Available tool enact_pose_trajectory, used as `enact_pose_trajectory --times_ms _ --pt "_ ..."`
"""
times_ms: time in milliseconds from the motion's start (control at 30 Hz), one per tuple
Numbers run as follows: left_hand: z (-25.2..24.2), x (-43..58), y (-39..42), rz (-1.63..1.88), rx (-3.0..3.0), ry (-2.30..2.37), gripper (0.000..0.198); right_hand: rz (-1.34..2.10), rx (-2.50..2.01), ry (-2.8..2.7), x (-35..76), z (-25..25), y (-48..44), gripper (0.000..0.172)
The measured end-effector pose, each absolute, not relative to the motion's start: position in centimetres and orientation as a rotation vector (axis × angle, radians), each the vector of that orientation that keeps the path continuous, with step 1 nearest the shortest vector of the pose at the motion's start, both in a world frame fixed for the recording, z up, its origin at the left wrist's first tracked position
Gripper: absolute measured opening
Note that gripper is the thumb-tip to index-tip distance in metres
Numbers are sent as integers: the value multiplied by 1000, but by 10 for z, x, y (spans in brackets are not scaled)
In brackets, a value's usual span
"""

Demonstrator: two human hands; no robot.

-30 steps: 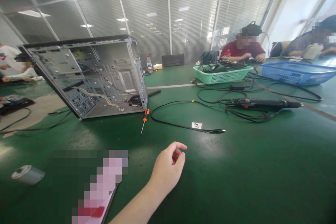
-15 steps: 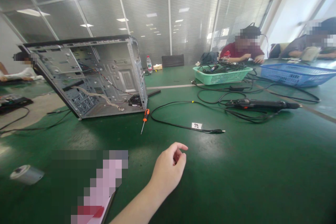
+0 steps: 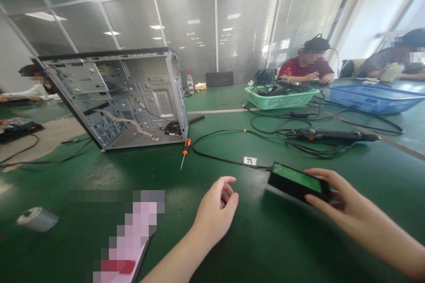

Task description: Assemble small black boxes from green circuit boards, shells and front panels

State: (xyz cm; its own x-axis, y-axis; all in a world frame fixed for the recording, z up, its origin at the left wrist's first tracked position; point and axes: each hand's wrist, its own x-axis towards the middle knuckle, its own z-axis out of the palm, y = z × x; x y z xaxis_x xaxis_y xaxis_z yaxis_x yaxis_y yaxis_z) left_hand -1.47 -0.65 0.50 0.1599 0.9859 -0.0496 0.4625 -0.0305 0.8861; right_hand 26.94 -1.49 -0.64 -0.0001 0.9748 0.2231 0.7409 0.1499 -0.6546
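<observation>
My right hand (image 3: 338, 199) grips the near end of a black rectangular box (image 3: 292, 190) between thumb and fingers, slightly above the green table. Its top face is green and looks like a circuit board. The box's far end meets the tip of a thin black cable (image 3: 229, 160) tagged with a white label (image 3: 250, 161); whether they are joined I cannot tell. To the left, my left hand (image 3: 217, 203) rests near the table with loosely curled fingers, nothing visible in them. Beyond it lies an orange-and-black screwdriver (image 3: 185, 152).
An open computer case (image 3: 159, 101) stands behind the screwdriver. A black electric screwdriver (image 3: 332, 134) with coiled cables lies at right, before a green basket (image 3: 282, 101) and a blue basket (image 3: 375, 102). A metal cylinder (image 3: 38, 219) sits at left. People sit at the table's far side.
My right hand has come into view from the right with the black box, up to the cable's end. My left hand has barely moved. The view has shifted slightly.
</observation>
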Motion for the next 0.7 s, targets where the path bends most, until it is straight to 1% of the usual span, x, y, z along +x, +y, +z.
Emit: enact_pose_trajectory --times_ms 67,167,233,400,533,600,700 --pt "2 -16 -6 890 1548 1381 41 653 -1552 -1826 222 4 -10 52" --pt "-6 -19 -3 1064 1422 1292 44 683 -1544 -1917 169 17 -13 49" --pt "-10 -20 -1 1122 1373 1234 46 637 -1530 -1931 155 19 -18 47" --pt "-9 -19 -3 1039 1350 1216 45 466 -1394 -1964 164 5 -20 40" --pt "-2 -18 -7 959 1387 1248 43 407 -1268 -1964 173 -7 -15 34" --pt "0 -17 -7 950 1397 1260 45 453 -1275 -1903 173 -9 -14 36" --pt "0 -15 -7 963 1348 1230 56 582 -1291 -1780 172 -11 -13 43"
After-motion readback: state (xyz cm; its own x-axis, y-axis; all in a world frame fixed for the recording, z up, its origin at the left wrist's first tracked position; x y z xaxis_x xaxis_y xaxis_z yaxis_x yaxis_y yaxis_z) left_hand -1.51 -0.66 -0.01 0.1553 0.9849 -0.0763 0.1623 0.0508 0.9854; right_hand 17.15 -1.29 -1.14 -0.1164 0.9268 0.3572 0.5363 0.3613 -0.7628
